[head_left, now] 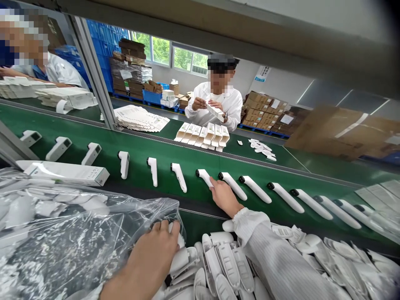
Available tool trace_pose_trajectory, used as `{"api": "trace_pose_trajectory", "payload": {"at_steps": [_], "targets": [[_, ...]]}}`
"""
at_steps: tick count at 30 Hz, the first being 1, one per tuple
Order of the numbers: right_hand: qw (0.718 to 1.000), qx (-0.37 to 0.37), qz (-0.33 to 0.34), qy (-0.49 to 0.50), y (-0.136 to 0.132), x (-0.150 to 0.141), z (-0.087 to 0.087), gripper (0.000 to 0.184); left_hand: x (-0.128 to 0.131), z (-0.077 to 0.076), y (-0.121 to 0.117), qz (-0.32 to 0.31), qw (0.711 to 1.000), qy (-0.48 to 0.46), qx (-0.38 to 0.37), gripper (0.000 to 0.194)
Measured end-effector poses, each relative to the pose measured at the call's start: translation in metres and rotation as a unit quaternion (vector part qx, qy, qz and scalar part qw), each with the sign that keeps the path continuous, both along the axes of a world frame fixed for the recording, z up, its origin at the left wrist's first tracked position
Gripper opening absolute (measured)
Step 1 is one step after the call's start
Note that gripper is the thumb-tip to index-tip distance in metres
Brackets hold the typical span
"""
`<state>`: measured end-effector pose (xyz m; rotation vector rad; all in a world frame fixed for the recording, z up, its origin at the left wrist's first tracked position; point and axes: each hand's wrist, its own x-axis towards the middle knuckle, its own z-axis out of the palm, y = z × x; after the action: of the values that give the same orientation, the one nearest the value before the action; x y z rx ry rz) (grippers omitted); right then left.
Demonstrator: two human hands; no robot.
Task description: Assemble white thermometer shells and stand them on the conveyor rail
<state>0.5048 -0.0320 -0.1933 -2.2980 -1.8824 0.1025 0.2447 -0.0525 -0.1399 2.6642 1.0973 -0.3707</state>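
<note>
Right hand (226, 196): reaching forward over the green conveyor belt (193, 200), fingers close together at the near end of a white handheld device with a black tip (204, 177); contact visible, but whether the fingers close round it cannot be told

Left hand (153, 254): lower and nearer the wearer, fingers bent narrowly over a white piece at the edge of a clear plastic bag (93, 237); firmness of hold cannot be told, the piece being mostly covered

Similar devices: six in a spaced row to the left of the touched one, the nearest of these (179, 177) just beside it; more, lying slanted, to the right of the right hand, beginning with one (233, 185) just beyond its fingers

Long white box (67, 173): lying beyond the bag, to the left of both hands

Loose white shell parts (228, 262): heaped between the left hand and the right sleeve (275, 246), with more to the right of that sleeve

Beyond the hands, across the belt: a person in a white coat (231, 100) holding a white carton (215, 111), behind a group of open cartons (203, 135); stacked flat cartons (140, 118) to their left in view, small white pieces (262, 148) to the right
</note>
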Motion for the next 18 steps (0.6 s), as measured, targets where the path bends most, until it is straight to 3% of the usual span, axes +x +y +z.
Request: {"api": "trace_pose_trajectory", "payload": {"at_steps": [5, 8, 12, 15, 18], "targets": [[0.994, 0.088, 0.06, 0.024, -0.034, 0.01, 0.006, 0.039, -0.003, -0.006, 0.011, 0.04, 0.984, -0.141, -0.106, 0.026], [0.992, 0.018, 0.094, 0.077, -0.067, 0.022, 0.021, 0.032, -0.008, -0.005, 0.018, 0.071, 0.955, -0.23, -0.173, 0.02], [0.986, -0.112, 0.076, 0.099, -0.1, 0.029, 0.039, 0.038, -0.007, 0.002, 0.027, 0.127, 0.9, -0.322, -0.266, 0.018], [0.983, -0.137, 0.073, 0.098, -0.108, 0.024, 0.042, 0.029, -0.001, 0.006, 0.031, 0.181, 0.863, -0.368, -0.296, 0.019], [0.984, -0.138, 0.073, 0.085, -0.109, 0.02, 0.04, 0.028, 0.005, 0.008, 0.032, 0.197, 0.852, -0.384, -0.297, 0.017]]}}
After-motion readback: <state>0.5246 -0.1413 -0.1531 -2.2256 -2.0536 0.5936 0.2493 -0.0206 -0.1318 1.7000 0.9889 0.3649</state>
